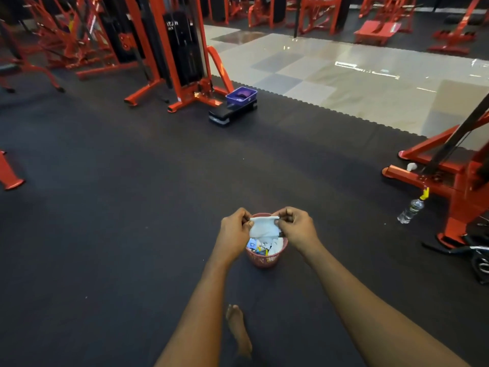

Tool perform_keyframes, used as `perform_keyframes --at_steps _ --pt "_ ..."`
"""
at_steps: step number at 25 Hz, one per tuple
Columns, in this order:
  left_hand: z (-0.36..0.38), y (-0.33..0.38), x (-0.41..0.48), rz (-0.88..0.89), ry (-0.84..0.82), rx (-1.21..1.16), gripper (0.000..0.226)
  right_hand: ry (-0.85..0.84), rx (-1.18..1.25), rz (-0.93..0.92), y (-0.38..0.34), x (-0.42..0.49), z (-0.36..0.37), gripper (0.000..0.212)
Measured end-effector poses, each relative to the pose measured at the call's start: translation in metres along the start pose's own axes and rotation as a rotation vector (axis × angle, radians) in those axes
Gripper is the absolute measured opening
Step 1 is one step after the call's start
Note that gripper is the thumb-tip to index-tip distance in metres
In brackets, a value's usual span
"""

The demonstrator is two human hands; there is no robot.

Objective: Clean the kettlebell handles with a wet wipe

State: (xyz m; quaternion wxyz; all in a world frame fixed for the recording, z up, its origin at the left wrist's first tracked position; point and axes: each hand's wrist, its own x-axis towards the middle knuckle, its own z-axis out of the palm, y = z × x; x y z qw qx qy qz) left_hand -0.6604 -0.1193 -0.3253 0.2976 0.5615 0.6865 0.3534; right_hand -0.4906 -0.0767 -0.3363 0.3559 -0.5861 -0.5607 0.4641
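Note:
A white wet wipe [264, 227] hangs stretched between both hands, right above a small pink mesh bin [264, 258] on the black rubber floor. My left hand [234, 231] pinches the wipe's left top corner and my right hand [297, 229] pinches its right top corner. The bin holds crumpled white wipes and small wrappers. No kettlebell shows in this view.
A purple tray [241, 95] sits on a black step platform [232, 112] by an orange cable machine [182, 56]. Another orange machine base [449, 181] stands at the right, with a plastic water bottle [411, 209] beside it. My bare foot [238, 329] is on the mat below the bin.

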Motion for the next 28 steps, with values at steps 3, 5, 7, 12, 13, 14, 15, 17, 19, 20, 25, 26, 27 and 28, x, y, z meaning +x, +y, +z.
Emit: perform_keyframes --at_steps 3,5,7,12,13,14,15,17,19,20,25,26,27,28 --pt "0.005 -0.021 0.083 -0.041 -0.08 -0.001 0.008 0.035 -0.032 0.1 0.003 0.076 0.017 0.018" --pt "0.009 -0.035 0.134 -0.074 -0.142 0.003 0.009 0.036 -0.086 0.15 0.004 0.122 0.03 0.018" --pt "0.014 -0.048 0.18 -0.096 -0.176 0.012 0.009 0.05 -0.094 0.206 0.005 0.163 0.039 0.018" --pt "0.047 -0.083 0.252 -0.216 -0.258 0.043 0.011 0.015 -0.125 0.355 0.03 0.23 0.055 0.017" --pt "0.06 -0.091 0.262 -0.254 -0.272 0.043 0.009 0.011 -0.127 0.396 0.041 0.243 0.055 0.016" --pt "0.073 -0.102 0.269 -0.289 -0.271 0.039 0.009 -0.004 -0.138 0.425 0.054 0.256 0.057 0.016" --pt "0.089 -0.113 0.275 -0.341 -0.276 0.036 0.012 -0.038 -0.154 0.455 0.072 0.272 0.059 0.016" --pt "0.12 -0.134 0.283 -0.44 -0.301 0.043 0.019 -0.093 -0.17 0.536 0.107 0.302 0.064 0.018" --pt "0.156 -0.156 0.29 -0.563 -0.299 0.001 0.026 -0.163 -0.19 0.614 0.147 0.332 0.071 0.021" --pt "0.177 -0.169 0.295 -0.628 -0.294 -0.02 0.028 -0.214 -0.216 0.638 0.169 0.35 0.075 0.021" --pt "0.255 -0.227 0.324 -0.795 -0.228 -0.042 0.027 -0.401 -0.271 0.667 0.26 0.406 0.096 0.027" --pt "0.267 -0.239 0.329 -0.823 -0.21 -0.049 0.026 -0.431 -0.287 0.659 0.276 0.412 0.099 0.034" --pt "0.273 -0.247 0.332 -0.863 -0.204 -0.043 0.026 -0.443 -0.321 0.653 0.284 0.417 0.101 0.041" --pt "0.278 -0.254 0.332 -0.9 -0.188 -0.032 0.027 -0.435 -0.339 0.664 0.29 0.419 0.103 0.046"
